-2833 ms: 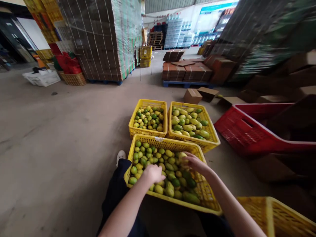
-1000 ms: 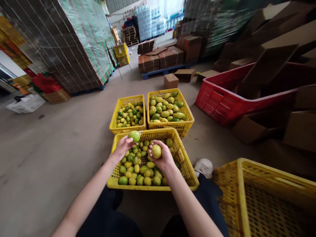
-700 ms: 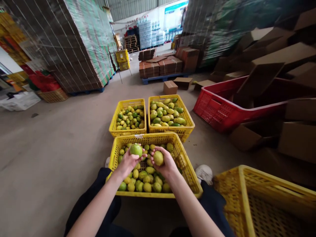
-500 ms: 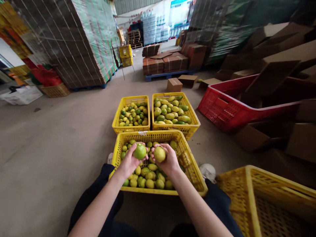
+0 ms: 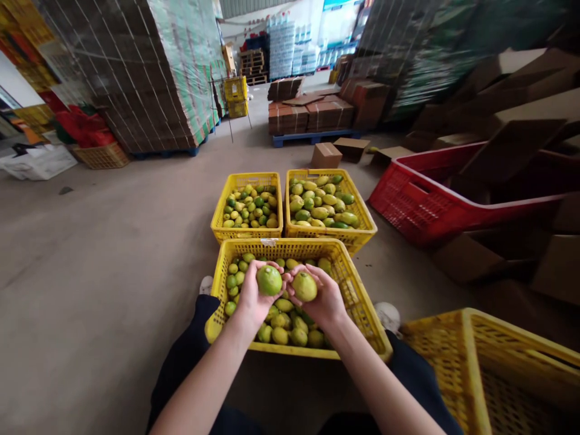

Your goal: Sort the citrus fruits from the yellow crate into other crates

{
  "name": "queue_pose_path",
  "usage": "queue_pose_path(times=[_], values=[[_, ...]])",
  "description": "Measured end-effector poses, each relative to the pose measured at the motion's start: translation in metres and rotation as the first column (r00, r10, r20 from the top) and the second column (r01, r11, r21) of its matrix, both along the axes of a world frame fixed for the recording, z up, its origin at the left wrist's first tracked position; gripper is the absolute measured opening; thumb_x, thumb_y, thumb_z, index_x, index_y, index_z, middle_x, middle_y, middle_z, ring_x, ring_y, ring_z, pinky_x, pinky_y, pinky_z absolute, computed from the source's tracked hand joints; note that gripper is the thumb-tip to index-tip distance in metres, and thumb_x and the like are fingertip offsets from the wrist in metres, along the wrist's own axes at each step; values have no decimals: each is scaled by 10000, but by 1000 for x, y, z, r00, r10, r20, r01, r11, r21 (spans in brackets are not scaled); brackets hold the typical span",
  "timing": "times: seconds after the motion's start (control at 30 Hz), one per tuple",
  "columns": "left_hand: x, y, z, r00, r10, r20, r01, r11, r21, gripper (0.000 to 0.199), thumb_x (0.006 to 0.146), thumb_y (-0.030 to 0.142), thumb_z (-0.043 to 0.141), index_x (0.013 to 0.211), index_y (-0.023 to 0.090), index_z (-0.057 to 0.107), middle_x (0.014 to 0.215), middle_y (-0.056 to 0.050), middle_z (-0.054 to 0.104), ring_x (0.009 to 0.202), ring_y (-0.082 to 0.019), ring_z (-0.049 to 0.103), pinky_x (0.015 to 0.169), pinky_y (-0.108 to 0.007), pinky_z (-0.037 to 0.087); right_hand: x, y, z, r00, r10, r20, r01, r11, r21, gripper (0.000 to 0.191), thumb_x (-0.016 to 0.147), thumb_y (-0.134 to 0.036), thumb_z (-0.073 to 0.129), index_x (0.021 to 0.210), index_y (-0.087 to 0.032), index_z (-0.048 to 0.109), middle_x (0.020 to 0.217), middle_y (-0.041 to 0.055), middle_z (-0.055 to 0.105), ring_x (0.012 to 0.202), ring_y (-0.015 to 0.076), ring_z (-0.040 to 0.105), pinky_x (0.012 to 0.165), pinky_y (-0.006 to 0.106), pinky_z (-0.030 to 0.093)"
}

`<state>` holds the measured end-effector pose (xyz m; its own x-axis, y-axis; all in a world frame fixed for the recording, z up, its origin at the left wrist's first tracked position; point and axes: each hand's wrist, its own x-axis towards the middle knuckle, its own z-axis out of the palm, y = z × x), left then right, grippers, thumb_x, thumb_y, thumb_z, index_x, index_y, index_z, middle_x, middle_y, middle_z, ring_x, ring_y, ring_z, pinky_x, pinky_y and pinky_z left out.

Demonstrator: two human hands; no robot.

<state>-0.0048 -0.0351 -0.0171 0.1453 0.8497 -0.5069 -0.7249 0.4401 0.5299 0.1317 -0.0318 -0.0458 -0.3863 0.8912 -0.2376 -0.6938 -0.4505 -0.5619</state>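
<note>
My left hand is closed around a green lemon, held with its top end up. Close beside it, my right hand grips a yellower lemon. Both hands are over the near yellow crate, their fingertips almost meeting. Inside that crate lie many green and yellow lemons, partly hidden by my hands and forearms.
Beyond stand two yellow crates of fruit, one left and one right. An additional yellow crate is at my lower right. A red crate with cardboard lies farther right. Flattened cartons sit on a blue pallet.
Both hands, still holding the two lemons, sit slightly farther right in view and closer together. The green lemon has turned, its stem end now showing. The whole view has shifted a little.
</note>
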Motion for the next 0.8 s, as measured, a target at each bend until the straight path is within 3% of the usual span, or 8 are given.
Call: queue_pose_path(times=[0.37,0.57,0.67,0.8], values=[[1,-1,-1,998,-11,-63,14,998,55,113,702,230,513,669,146,581,682,-21,585,692,-161,637,702,-288,527,-3,-3,-3,999,19,-39,-18,1000,22,163,665,-270,555,668,-127,634,645,50,588,517,146,546,390,208,342],[-2,2,0,999,14,49,-10,996,-86,111,760,231,521,735,143,583,731,-27,626,625,-121,620,687,-287,550,-3,-3,-2,999,-18,-38,19,1000,20,168,687,-267,591,796,-153,648,762,50,646,594,154,591,456,225,430],[-8,5,0,991,53,125,-35,989,-143,196,802,267,469,824,123,600,784,-73,662,724,-167,655,708,-321,565,0,-1,0,998,-48,-35,49,999,11,272,681,-245,589,925,-148,658,844,72,682,652,171,631,530,254,501],[-16,8,4,988,72,139,-61,995,-82,254,836,250,421,918,90,601,855,-125,679,915,-230,660,770,-326,567,6,5,-1,994,-94,-49,91,994,-65,292,693,-184,590,974,-138,655,883,94,708,744,196,677,693,313,564]])
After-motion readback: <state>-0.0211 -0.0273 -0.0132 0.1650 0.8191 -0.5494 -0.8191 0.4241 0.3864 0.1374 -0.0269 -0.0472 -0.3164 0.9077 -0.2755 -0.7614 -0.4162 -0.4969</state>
